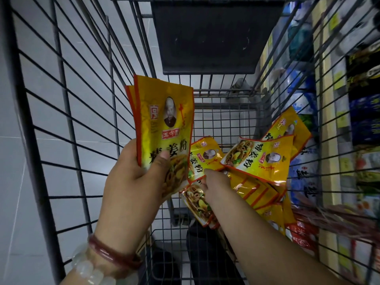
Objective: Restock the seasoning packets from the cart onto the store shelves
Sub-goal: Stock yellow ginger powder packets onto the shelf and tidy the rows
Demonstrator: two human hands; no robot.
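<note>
Yellow packet stack (162, 128) gripped upright in left hand (131, 182), right hand (213, 182) pinching cart packet (202, 159).

Pale tiled floor (51, 124) fills the left of the frame, seen through dark wire bars, under dim, cool light. Store shelves (329, 140) with yellow price tags (338, 80) and blurred packaged goods run down the right edge.

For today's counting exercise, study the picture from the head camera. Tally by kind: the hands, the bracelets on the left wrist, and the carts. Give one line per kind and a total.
Hands: 2, the left hand gripping a bunch of yellow seasoning packets, the right hand reaching into the loose packets.
Bracelets: 2, a dark red bracelet and a pale bead bracelet.
Carts: 1, the wire cart.
Total: 5.
</note>
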